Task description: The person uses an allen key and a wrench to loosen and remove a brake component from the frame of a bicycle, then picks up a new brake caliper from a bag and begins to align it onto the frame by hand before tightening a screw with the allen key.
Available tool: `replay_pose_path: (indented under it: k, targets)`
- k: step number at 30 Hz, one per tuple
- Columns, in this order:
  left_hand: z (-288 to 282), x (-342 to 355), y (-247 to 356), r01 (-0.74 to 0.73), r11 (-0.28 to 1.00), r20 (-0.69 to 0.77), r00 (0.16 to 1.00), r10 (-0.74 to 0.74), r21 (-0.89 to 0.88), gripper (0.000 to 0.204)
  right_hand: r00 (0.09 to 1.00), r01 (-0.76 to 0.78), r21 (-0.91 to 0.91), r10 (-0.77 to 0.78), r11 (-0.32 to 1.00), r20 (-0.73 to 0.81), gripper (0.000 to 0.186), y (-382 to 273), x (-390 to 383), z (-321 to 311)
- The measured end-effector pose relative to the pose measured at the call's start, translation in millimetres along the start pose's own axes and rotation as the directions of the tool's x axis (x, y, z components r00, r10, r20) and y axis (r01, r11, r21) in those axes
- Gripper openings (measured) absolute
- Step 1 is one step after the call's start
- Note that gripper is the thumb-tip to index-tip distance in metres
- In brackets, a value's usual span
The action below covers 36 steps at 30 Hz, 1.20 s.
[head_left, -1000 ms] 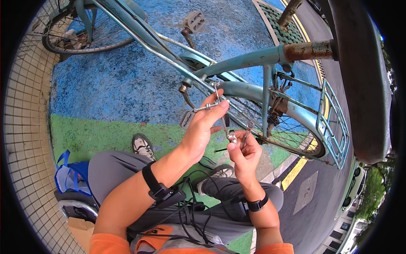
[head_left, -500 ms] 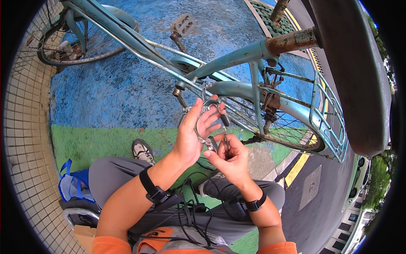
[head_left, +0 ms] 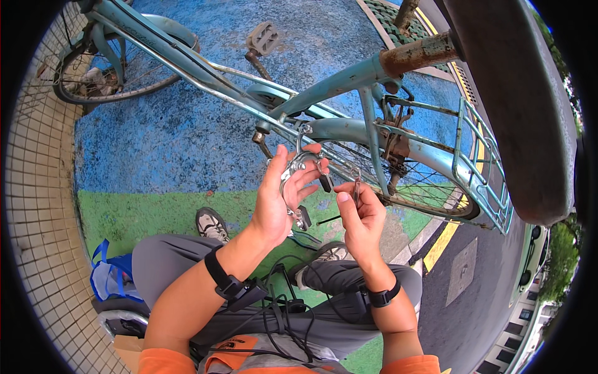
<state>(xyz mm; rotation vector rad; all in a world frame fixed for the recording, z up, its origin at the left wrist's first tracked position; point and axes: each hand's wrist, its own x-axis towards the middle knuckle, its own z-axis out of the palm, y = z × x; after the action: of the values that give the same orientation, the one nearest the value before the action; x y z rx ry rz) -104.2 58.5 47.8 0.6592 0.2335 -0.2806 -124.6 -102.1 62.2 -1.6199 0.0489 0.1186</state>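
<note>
My left hand (head_left: 272,202) holds a silver bicycle caliper brake (head_left: 284,186), its curved arms lying across the palm and fingers. Black brake pads (head_left: 326,182) hang at the ends of the arms, the lower one (head_left: 303,217) below my left fingers. Just to the right, my right hand (head_left: 361,218) pinches a small silver metal tool (head_left: 357,189) between thumb and fingers; its upper end looks ring-shaped, and its exact kind is unclear. A thin black rod (head_left: 329,220) points left from beside my right hand. The tool is apart from the brake.
A worn light-blue bicycle (head_left: 336,87) stands across the view, with a rear rack (head_left: 461,134) and dark saddle (head_left: 520,106). Black cables (head_left: 280,318) lie over my lap. A blue-and-clear bag (head_left: 112,274) sits at left by the tiled wall (head_left: 37,206).
My right hand has drawn back to the right, away from the lower brake pad, with the metal tool still in it. The black rod now shows. The brake has turned slightly in my left hand.
</note>
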Motion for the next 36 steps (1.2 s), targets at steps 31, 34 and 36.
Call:
replay_pose_path:
  k: [31, 34, 36]
  targets:
    - [-0.1, 1.0, 3.1, -0.116, 0.993, 0.193, 0.974, 0.117, -0.017, 0.093, 0.941, 0.308, -0.492, -0.337, 0.815, 0.030, 0.076, 0.6, 0.0, -4.6]
    - [-1.7, 1.6, 0.1, -0.167, 0.985, 0.187, 0.970, 0.157, 0.035, 0.091, 0.909, 0.403, -0.557, -0.387, 0.726, 0.153, 0.096, 0.0, -3.5, 0.5]
    - [-1.3, 0.2, -2.5, -0.177, 0.984, 0.187, 0.968, 0.167, 0.035, 0.089, 0.933, 0.359, -0.567, -0.292, 0.741, 0.209, 0.111, -0.2, -5.1, 8.7]
